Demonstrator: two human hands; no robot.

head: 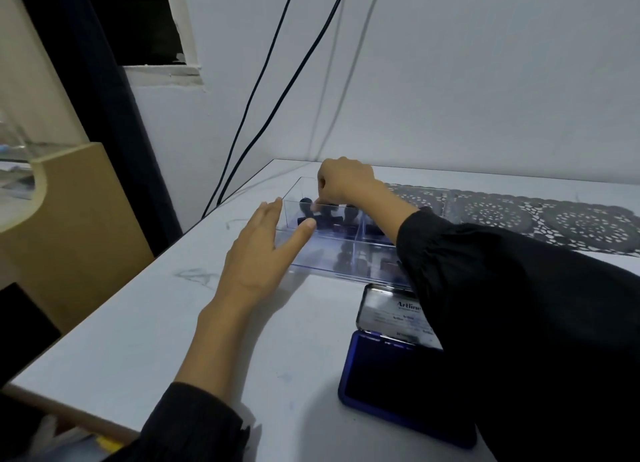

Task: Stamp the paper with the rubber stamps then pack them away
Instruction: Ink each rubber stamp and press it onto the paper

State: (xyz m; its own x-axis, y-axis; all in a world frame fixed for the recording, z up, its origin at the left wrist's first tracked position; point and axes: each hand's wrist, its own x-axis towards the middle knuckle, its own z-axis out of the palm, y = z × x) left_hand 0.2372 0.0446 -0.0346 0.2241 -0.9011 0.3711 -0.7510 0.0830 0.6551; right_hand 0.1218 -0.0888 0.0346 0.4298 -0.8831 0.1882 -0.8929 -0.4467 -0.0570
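Okay, I'm looking at a white table (pixel 166 326) running from lower left to the right edge. The task's thing, the clear plastic compartment box (pixel 320 253), sits at frame centre. The left hand (pixel 256 250) is released, fingers straight, with the fingertips against the box's left wall and the thumb lying along its front-left side. The right hand (pixel 346 182) comes in from the right in a black sleeve and hangs over the box's upper-left compartment, fingers curled downward. One fingertip touches the dark rubber stamps (pixel 349 213) standing upright there. I cannot tell if it actually pinches a handle or just touches it. More dark stamps show through the walls in the nearer compartments, too blurred to count. Just below the box, at lower right, lies an open blue Artline ink pad (pixel 384 378) with its lid (pixel 391 309) tipped back toward the box, partly hidden by the right sleeve. A black lace mat (pixel 502 215) lies at right of centre. Two black cables (pixel 277 97) hang down the wall at upper centre.
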